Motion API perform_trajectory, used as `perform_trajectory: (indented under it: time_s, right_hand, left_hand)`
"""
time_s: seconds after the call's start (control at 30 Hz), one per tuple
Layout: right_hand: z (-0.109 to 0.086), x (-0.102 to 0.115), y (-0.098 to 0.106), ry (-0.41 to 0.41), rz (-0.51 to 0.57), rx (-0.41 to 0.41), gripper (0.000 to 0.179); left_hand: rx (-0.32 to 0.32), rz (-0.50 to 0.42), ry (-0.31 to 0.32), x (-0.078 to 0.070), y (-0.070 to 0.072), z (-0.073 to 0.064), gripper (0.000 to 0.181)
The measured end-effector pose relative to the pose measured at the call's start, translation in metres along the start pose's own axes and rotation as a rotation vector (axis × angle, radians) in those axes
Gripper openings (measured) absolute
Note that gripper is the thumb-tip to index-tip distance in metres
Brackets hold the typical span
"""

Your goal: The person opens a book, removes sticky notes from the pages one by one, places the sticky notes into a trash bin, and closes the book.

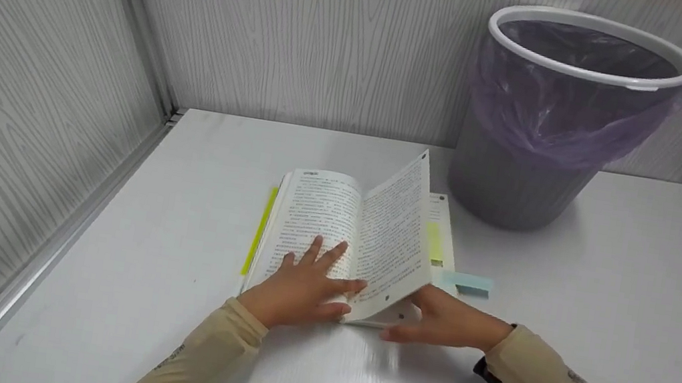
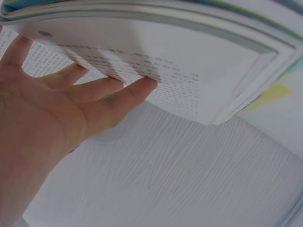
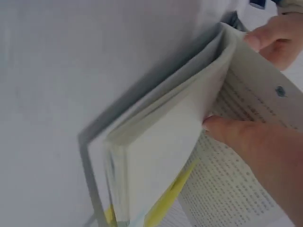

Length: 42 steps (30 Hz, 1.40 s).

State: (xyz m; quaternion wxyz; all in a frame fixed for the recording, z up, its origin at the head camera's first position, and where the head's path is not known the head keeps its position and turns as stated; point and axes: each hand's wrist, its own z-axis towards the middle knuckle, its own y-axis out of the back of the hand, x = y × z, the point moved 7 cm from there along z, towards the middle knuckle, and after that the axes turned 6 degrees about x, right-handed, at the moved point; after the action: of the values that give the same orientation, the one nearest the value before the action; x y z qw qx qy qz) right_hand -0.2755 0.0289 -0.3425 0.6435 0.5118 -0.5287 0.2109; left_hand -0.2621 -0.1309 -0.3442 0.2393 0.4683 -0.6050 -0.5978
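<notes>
An open book (image 1: 319,208) with printed pages lies on the white table. My left hand (image 1: 299,290) rests on its left page with fingers spread; the left wrist view shows the fingertips (image 2: 150,84) touching the print. A raised page (image 1: 398,237) stands up at a slant from the spine. My right hand (image 1: 456,322) is at that page's lower corner, with thumb apart and the other fingers partly hidden behind the sheet. In the right wrist view one digit (image 3: 241,135) extends between the raised sheet and the pages below.
A yellow sticky tab (image 1: 435,243) and a pale blue tab (image 1: 472,284) mark the right side of the book. A yellow strip (image 1: 259,233) shows along its left edge. Behind, to the right, stands a grey bin (image 1: 511,183) with a purple liner. Wood-grain panels (image 1: 296,36) enclose the table.
</notes>
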Motion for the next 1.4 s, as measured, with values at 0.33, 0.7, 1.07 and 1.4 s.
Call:
perform_trajectory:
  time_s: [0.33, 0.7, 1.07, 1.4]
  right_hand:
    - [0.011, -0.005, -0.009, -0.083, -0.427, -0.021, 0.074]
    - [0.021, 0.001, -0.013, -0.03, -0.469, -0.045, 0.097]
    - [0.026, 0.007, -0.007, -0.07, -0.581, 0.003, 0.104]
    - [0.036, 0.015, -0.006, -0.05, -0.723, 0.004, 0.094]
  left_hand:
    - [0.006, 0.036, -0.02, 0.001, 0.004, -0.001, 0.046]
    - [-0.036, -0.038, -0.084, 0.011, 0.016, -0.012, 0.05]
    - [-0.193, -0.166, -0.147, 0.026, 0.041, -0.014, 0.059]
    - [-0.207, -0.118, -0.134, 0.041, 0.061, -0.031, 0.057]
